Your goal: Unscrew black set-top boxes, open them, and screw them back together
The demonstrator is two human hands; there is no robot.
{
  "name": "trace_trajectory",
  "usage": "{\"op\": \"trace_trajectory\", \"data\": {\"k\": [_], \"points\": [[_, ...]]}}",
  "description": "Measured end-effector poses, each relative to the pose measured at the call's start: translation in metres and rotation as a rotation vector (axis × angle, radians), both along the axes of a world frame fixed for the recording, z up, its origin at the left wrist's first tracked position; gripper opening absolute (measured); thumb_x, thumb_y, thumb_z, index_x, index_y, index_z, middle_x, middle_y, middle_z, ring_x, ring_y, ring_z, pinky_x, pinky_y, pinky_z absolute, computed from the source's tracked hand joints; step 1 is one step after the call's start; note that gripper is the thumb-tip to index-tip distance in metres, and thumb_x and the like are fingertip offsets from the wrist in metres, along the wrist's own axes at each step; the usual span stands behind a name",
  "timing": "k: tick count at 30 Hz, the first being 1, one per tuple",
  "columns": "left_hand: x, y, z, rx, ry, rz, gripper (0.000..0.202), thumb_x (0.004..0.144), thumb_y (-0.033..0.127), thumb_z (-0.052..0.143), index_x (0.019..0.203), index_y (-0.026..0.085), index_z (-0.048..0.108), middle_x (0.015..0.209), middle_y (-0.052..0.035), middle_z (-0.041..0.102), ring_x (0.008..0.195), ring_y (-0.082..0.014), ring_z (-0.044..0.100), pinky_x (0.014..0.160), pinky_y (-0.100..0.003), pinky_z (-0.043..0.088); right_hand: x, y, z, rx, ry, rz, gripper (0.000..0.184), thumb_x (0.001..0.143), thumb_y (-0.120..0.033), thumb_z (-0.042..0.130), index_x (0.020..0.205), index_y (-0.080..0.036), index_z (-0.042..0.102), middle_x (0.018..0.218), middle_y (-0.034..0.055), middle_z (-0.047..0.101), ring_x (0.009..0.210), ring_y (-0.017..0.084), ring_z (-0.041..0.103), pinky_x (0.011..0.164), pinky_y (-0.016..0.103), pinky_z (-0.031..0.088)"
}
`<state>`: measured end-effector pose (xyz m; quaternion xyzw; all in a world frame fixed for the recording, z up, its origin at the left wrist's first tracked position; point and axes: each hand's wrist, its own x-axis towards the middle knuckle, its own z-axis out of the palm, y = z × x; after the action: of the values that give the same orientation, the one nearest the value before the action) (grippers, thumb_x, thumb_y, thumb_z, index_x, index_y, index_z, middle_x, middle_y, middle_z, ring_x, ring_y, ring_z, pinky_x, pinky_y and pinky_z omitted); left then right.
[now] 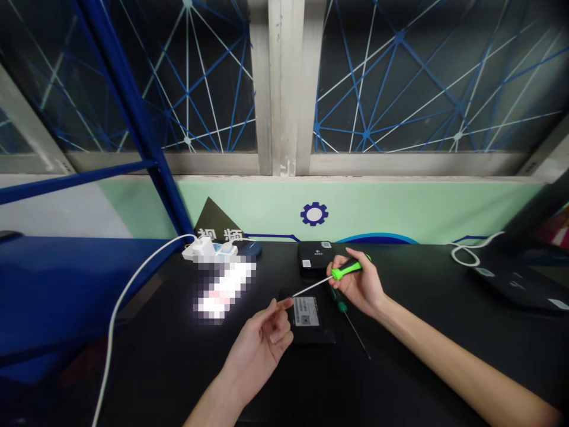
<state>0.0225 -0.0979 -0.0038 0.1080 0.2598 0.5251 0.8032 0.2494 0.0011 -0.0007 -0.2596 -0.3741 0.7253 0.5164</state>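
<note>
The person's right hand (361, 289) is closed around the green handle of a screwdriver (347, 270), fingers wrapped over the top and thumb underneath. The thin metal shaft slants down to the person's left. Its tip sits right at the forefinger of the left hand (260, 343). That hand is loosely curled, palm up, with forefinger and thumb drawn close together at the tip. Whether they pinch something tiny between them cannot be told.

Just under the shaft and the left fingertips lies a small black box (313, 329), flat on a black table (409, 362), with a white printed label (306, 311) facing up. Just beside the box, on the person's right, a second screwdriver (355, 333) lies on the table. It is thin, with a green collar, and its handle end is hidden under the right hand.

Behind the hands, nearer the wall, sits another black box (316, 258). Farther to the left, a white power strip (208, 250) rests at the table's back edge, and a white cable (119, 305) curves away from it down toward the near left. A blurred bright patch lies in front of the strip. Well apart on the far right is a flat dark device (515, 283) with a looped white cord (464, 254) beside it. A blue metal frame (133, 112) stands at the left, before a window.
</note>
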Motion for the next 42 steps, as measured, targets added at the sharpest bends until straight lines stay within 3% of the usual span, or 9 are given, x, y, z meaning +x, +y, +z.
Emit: {"op": "trace_trajectory", "data": {"k": [4, 9, 14, 19, 24, 29, 34, 37, 42], "points": [[0.0, 0.0, 0.0, 0.002, 0.038, 0.073, 0.028, 0.095, 0.001, 0.045, 0.115, -0.002, 0.065, 0.071, -0.0028, 0.055, 0.053, -0.0054, 0.044, 0.049, -0.019, 0.04, 0.003, 0.002, 0.001, 0.03, -0.018, -0.044, 0.041, 0.088, -0.046, 0.056, 0.065, -0.015, 0.066, 0.068, 0.0095, 0.069, 0.056, 0.017, 0.063, 0.051, 0.025, 0.051], [-0.003, 0.001, 0.001, -0.046, 0.005, 0.124, 0.031, 0.093, 0.002, 0.047, 0.119, -0.001, 0.064, 0.076, -0.0056, 0.058, 0.056, -0.0071, 0.049, 0.051, -0.019, 0.045, 0.006, 0.004, 0.005, 0.096, -0.056, -0.116, 0.041, 0.088, -0.045, 0.056, 0.062, -0.015, 0.066, 0.065, 0.0099, 0.068, 0.054, 0.019, 0.063, 0.049, 0.026, 0.051], [-0.004, 0.002, 0.002, -0.089, 0.014, 0.178, 0.036, 0.088, -0.004, 0.045, 0.119, 0.0, 0.063, 0.088, -0.0111, 0.064, 0.065, -0.0094, 0.058, 0.061, -0.02, 0.053, 0.011, 0.006, 0.009, 0.113, -0.063, -0.164, 0.041, 0.088, -0.044, 0.056, 0.06, -0.015, 0.067, 0.062, 0.0084, 0.067, 0.05, 0.016, 0.059, 0.047, 0.026, 0.049], [-0.003, 0.005, -0.002, -0.138, 0.042, 0.264, 0.027, 0.089, -0.004, 0.044, 0.104, 0.004, 0.066, 0.094, -0.0129, 0.064, 0.078, -0.014, 0.064, 0.069, -0.023, 0.057, 0.014, 0.006, 0.012, 0.151, -0.102, -0.136, 0.048, 0.089, -0.045, 0.051, 0.052, -0.016, 0.062, 0.052, 0.0071, 0.063, 0.042, 0.015, 0.055, 0.039, 0.024, 0.045], [-0.005, 0.007, -0.005, -0.123, -0.068, 0.261, 0.019, 0.087, 0.001, 0.047, 0.079, 0.009, 0.062, 0.072, -0.0044, 0.053, 0.059, -0.0102, 0.052, 0.053, -0.023, 0.048, 0.01, -0.005, 0.015, 0.254, -0.207, -0.01, 0.051, 0.09, -0.045, 0.047, 0.051, -0.015, 0.061, 0.048, 0.0064, 0.061, 0.034, 0.014, 0.055, 0.033, 0.022, 0.038], [-0.008, 0.004, -0.003, -0.042, -0.185, 0.273, 0.033, 0.088, 0.009, 0.048, 0.057, 0.018, 0.042, 0.056, 0.0048, 0.03, 0.046, -0.0084, 0.032, 0.045, -0.025, 0.035, 0.003, -0.014, 0.017, 0.378, -0.271, 0.007, 0.051, 0.092, -0.043, 0.049, 0.052, -0.015, 0.064, 0.05, 0.0059, 0.061, 0.036, 0.014, 0.055, 0.032, 0.023, 0.037], [-0.01, 0.003, -0.003, -0.077, -0.189, 0.216, 0.049, 0.089, 0.02, 0.058, 0.053, 0.022, 0.024, 0.052, 0.0078, 0.017, 0.042, -0.0083, 0.022, 0.043, -0.028, 0.027, 0.005, -0.014, 0.02, 0.408, -0.289, -0.025, 0.051, 0.093, -0.044, 0.049, 0.053, -0.015, 0.064, 0.051, 0.0053, 0.062, 0.036, 0.013, 0.056, 0.033, 0.023, 0.036], [-0.01, 0.003, -0.005, -0.084, -0.186, 0.161, 0.052, 0.089, 0.019, 0.059, 0.054, 0.023, 0.02, 0.051, 0.0086, 0.013, 0.041, -0.0078, 0.018, 0.042, -0.028, 0.022, 0.007, -0.013, 0.021, 0.435, -0.306, -0.032, 0.051, 0.093, -0.044, 0.05, 0.054, -0.015, 0.064, 0.051, 0.0049, 0.063, 0.035, 0.012, 0.055, 0.032, 0.023, 0.033], [-0.009, 0.004, -0.006, -0.111, -0.174, 0.183, 0.054, 0.089, 0.019, 0.059, 0.055, 0.023, 0.017, 0.051, 0.0087, 0.012, 0.04, -0.0075, 0.017, 0.041, -0.029, 0.019, 0.006, -0.018, 0.022, 0.486, -0.367, -0.061, 0.051, 0.095, -0.044, 0.051, 0.056, -0.014, 0.065, 0.052, 0.0045, 0.063, 0.037, 0.012, 0.055, 0.033, 0.021, 0.031]]}}
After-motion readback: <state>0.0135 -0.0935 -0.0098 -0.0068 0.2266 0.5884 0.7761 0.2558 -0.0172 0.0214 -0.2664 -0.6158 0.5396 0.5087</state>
